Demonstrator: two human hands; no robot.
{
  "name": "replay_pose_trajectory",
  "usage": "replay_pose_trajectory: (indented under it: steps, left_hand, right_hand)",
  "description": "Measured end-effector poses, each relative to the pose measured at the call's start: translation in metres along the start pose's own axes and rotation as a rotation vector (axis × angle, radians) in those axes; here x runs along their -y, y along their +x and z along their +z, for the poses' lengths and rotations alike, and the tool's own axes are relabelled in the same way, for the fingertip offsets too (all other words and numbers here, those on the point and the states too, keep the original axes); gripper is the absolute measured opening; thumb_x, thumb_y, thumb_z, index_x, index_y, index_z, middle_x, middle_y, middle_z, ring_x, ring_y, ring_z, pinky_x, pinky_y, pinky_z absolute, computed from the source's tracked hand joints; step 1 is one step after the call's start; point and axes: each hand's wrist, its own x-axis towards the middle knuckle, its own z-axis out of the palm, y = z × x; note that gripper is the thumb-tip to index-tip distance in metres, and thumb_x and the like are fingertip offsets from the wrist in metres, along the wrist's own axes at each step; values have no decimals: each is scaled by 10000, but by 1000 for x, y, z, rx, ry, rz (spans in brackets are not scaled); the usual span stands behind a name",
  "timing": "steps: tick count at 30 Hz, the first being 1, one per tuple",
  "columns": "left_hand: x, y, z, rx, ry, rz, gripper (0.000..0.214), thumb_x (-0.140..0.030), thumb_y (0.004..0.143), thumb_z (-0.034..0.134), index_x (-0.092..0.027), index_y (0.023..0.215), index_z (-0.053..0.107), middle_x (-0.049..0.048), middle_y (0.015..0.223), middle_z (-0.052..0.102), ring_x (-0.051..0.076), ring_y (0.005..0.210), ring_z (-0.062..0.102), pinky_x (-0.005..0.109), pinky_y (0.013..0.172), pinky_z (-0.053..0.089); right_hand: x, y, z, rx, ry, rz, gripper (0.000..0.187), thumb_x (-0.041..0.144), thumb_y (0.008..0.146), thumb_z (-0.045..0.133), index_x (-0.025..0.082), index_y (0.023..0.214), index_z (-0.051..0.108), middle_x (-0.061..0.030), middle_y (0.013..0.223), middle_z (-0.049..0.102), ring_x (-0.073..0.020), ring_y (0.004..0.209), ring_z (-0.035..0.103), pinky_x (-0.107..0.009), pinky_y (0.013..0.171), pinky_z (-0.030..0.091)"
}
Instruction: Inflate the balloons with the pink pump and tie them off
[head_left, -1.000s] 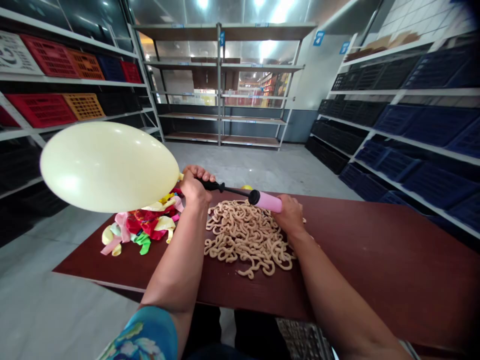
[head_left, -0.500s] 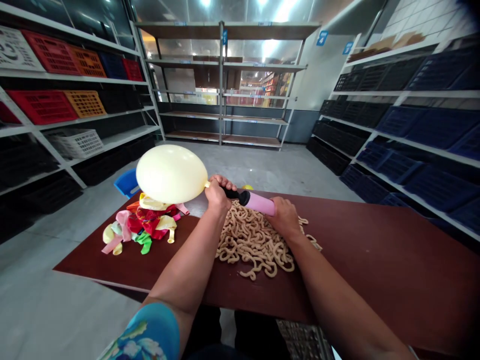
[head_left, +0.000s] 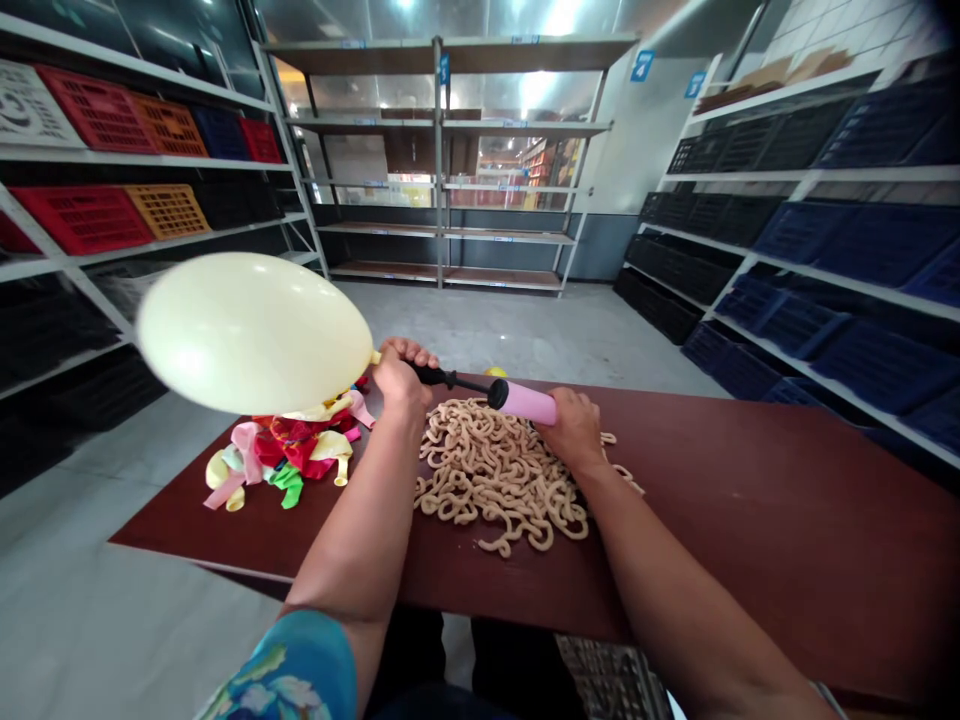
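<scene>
A large pale yellow balloon (head_left: 255, 332), inflated, sits on the nozzle end of a hand pump (head_left: 527, 402) with a pink barrel and black rod. My left hand (head_left: 403, 372) is closed around the balloon's neck and the pump's black end. My right hand (head_left: 574, 428) grips the far end of the pink barrel. Between the two, the thin black rod shows, drawn out of the barrel. Below the pump lies a heap of beige, curled, rope-like pieces (head_left: 502, 475). Limp balloons (head_left: 289, 450) in red, pink, green and yellow are piled under the inflated one.
Everything rests on a dark red-brown table (head_left: 750, 500). A metal shelf rack (head_left: 442, 235) stands against the back wall. Red and orange crates (head_left: 90, 218) line the left shelves, dark blue crates (head_left: 855, 245) the right ones. Something yellow (head_left: 496, 371) shows just past the table's far edge.
The balloon has grown larger. My left hand has moved left with the balloon and the pump's black end, exposing the rod. My right hand has stayed nearly in place.
</scene>
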Motion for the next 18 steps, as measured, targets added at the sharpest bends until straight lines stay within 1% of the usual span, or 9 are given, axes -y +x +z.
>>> replay_pose_trajectory:
  steps: [2,5,7,9,11,13,18]
  left_hand:
    - [16,-3,-3,-15,7,-50,167,-77,680,390,-189,621,281,-57,519,258,66,386,303,211,415,279]
    - [40,-9,-7,-6,13,-107,179,-102,695,405,-190,617,269,-57,520,256,70,394,315,218,422,297]
    - [50,-11,-10,3,6,-139,187,-131,714,417,-192,619,268,-57,523,258,72,403,323,223,431,313]
    - [54,-10,-13,-13,-9,-150,183,-134,717,413,-194,623,267,-57,526,259,75,406,325,227,432,314]
    - [51,-5,-14,-41,-11,-150,170,-125,711,403,-196,628,272,-57,527,262,77,403,322,231,430,308]
    - [41,1,-14,-55,-6,-137,163,-115,702,400,-196,632,277,-58,528,263,75,398,316,232,430,300]
    - [9,14,-16,-66,-40,-105,167,-104,693,406,-196,640,277,-61,531,260,68,394,312,230,439,285]
  right_hand:
    - [5,-2,-1,-7,-8,-41,262,290,734,536,173,969,536,-74,959,591,-223,886,466,-311,713,265]
    - [9,-4,-2,8,-8,-80,291,315,729,559,172,980,529,-71,949,589,-218,870,468,-307,709,266]
    - [9,-5,-2,14,-9,-88,301,340,733,567,171,979,527,-68,934,591,-216,861,473,-306,707,266]
    - [8,-5,-3,25,-9,-106,298,346,736,571,173,975,527,-67,933,593,-216,869,480,-302,708,268]
    - [6,-4,-4,43,-5,-129,296,334,735,574,178,981,524,-65,946,597,-214,881,487,-298,706,273]
    - [3,-2,-5,58,-4,-129,299,326,729,576,188,988,520,-58,957,601,-213,879,496,-297,697,276]
    - [-12,1,-4,75,-59,-40,233,304,737,536,227,957,526,-38,953,609,-226,866,519,-320,677,278]
